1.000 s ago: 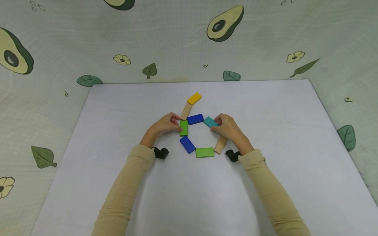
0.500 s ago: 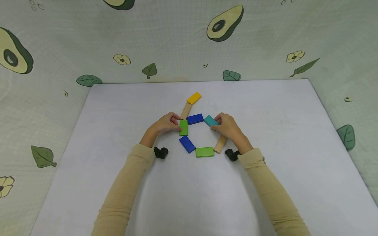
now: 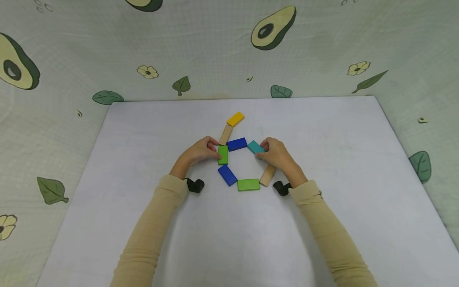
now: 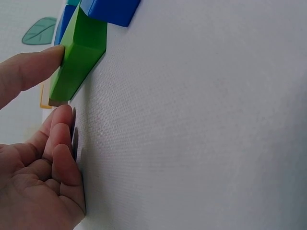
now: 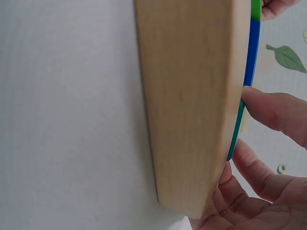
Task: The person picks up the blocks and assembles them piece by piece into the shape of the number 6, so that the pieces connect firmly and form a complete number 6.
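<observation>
In the head view, my left hand (image 3: 202, 150) is at the upright green block (image 3: 223, 159) on the left of a ring of flat blocks. Its thumb presses on that block, and the curled fingertips lie by the far end, where a plain wooden block (image 3: 226, 134) meets it. My right hand (image 3: 275, 152) pinches a teal block (image 3: 255, 146) between thumb and index finger; the left end of this block is beside a blue block (image 3: 237, 144). In the right wrist view, a wooden block (image 5: 184, 110) stands in front and hides part of the teal one.
A second blue block (image 3: 227, 175), another green block (image 3: 248, 185) and a wooden block (image 3: 268, 175) form the near side of the ring. A yellow block (image 3: 235, 119) lies at the far end. The white table (image 3: 236, 239) ends at a patterned cloth (image 3: 222, 52).
The teal block has shifted very slightly away from me with my right hand, changing its angle a little at the blue block. My left hand stays in place.
</observation>
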### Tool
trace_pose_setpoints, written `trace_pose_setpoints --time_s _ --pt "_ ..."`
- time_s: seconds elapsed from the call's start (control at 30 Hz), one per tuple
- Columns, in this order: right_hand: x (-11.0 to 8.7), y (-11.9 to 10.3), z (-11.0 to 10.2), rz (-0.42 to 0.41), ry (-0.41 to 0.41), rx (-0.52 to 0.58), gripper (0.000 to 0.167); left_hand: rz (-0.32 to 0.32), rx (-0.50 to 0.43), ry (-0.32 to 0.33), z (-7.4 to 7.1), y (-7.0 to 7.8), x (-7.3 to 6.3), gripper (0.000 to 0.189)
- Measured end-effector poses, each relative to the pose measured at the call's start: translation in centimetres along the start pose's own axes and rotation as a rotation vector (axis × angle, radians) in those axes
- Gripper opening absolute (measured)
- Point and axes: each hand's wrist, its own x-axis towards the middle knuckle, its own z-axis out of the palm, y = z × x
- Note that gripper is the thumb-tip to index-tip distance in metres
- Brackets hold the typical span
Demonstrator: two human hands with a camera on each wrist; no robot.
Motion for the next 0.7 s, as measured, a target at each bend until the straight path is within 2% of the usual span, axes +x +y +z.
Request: trace_pose_setpoints --time_s 0.7 --pt "0.14 -0.09 -0.04 0.010 0.001 0.001 0.041 -0.015 0.004 0.002 0.05 0.17 -0.08 0.053"
